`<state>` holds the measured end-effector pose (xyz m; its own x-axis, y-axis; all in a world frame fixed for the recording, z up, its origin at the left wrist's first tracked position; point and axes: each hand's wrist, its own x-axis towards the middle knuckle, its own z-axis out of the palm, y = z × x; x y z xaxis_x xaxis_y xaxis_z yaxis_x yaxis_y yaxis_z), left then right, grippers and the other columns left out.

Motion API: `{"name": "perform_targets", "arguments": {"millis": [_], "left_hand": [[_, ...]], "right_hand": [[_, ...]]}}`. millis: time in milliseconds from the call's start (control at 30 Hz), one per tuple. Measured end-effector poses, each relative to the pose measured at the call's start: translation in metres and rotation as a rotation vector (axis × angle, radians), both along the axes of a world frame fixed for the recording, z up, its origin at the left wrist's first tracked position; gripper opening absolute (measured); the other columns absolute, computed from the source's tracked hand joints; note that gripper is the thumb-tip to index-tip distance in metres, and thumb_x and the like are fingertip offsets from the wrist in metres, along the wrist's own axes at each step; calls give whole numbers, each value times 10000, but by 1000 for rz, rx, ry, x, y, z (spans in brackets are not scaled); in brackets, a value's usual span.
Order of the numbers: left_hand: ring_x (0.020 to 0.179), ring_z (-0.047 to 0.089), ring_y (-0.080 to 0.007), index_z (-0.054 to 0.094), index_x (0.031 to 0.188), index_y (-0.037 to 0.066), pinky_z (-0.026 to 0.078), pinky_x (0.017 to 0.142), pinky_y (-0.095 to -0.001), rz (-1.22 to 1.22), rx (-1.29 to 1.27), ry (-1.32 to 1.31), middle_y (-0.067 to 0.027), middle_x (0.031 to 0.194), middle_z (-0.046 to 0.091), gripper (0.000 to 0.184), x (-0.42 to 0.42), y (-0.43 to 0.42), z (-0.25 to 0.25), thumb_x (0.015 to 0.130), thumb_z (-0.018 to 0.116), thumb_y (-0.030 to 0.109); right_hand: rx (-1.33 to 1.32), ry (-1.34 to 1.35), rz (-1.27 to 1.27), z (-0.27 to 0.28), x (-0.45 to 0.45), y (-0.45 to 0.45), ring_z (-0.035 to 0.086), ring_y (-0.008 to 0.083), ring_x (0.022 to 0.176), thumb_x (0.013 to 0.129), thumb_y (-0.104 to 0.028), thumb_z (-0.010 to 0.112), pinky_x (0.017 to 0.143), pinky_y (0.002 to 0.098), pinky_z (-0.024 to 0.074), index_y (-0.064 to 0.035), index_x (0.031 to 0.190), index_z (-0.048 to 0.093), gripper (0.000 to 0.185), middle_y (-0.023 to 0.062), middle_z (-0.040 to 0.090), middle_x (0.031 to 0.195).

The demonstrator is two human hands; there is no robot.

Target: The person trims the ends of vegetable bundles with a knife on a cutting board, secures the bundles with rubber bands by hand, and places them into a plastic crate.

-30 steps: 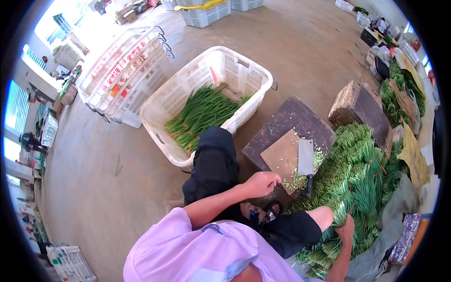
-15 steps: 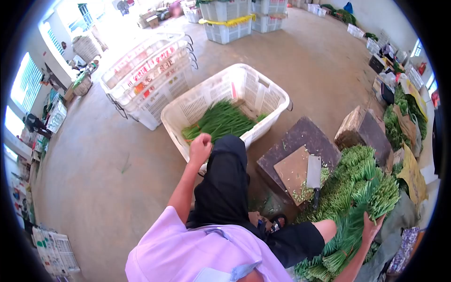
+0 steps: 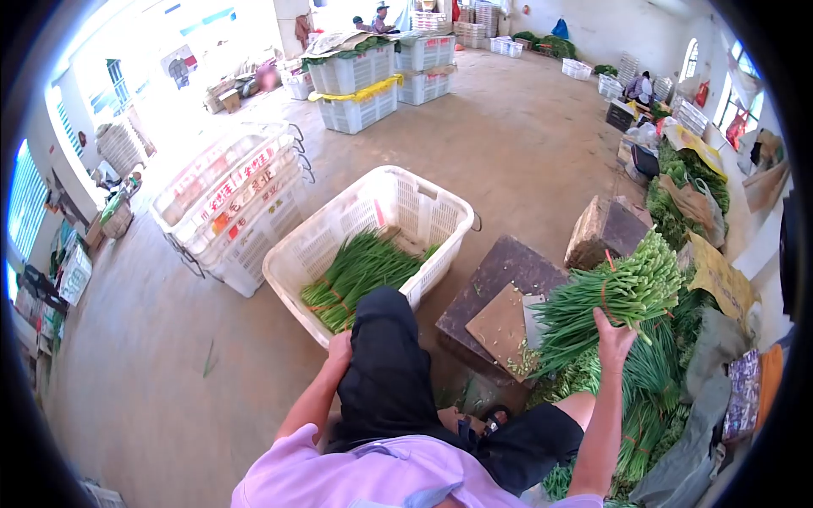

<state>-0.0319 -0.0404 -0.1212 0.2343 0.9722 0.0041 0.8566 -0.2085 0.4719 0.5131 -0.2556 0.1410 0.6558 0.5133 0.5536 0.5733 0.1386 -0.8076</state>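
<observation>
My right hand [image 3: 614,337] holds up a large bundle of green stalks [image 3: 605,292] tied with red bands, its pale ends towards the upper right. Below and beside it lies a pile of similar bundles [image 3: 652,372]. My left hand [image 3: 340,347] is at the near edge of a white plastic basket [image 3: 292,292], beside my left knee; its fingers are partly hidden. Inside the basket lie green stalks [image 3: 364,271]. The raised bundle partly covers a cleaver [image 3: 534,320] and a cutting board [image 3: 500,326] with chopped bits, on a dark block [image 3: 474,296].
Stacked white crates [image 3: 246,216] stand left of the basket, with more crates [image 3: 356,80] farther back. A second block [image 3: 593,233] is behind the pile. Grey sacking [image 3: 707,398] lies at the right. People [image 3: 379,19] are in the background.
My right hand has lifted a bundle from the pile and brought it over the cutting board. My left hand has moved down to the basket's near edge. The view has tilted up.
</observation>
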Motion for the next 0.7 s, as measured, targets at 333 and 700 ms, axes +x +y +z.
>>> {"name": "perform_targets", "arguments": {"millis": [333, 700], "left_hand": [[817, 680, -418, 707, 988, 99, 526, 723, -529, 20, -28, 241, -195, 825, 699, 228, -29, -3, 32, 854, 600, 250], [920, 649, -484, 579, 1070, 87, 502, 772, -575, 34, -182, 251, -265, 917, 691, 394, -38, -56, 53, 848, 721, 379]], "right_hand": [[7, 143, 60, 0, -31, 26, 580, 202, 1084, 760, -80, 846, 1002, 352, 436, 29, 1261, 562, 586, 113, 620, 1235], [29, 349, 290, 9, -53, 12, 642, 224, 1108, 757, 7, 850, 980, 368, 520, 17, 1265, 504, 615, 136, 655, 1210]]}}
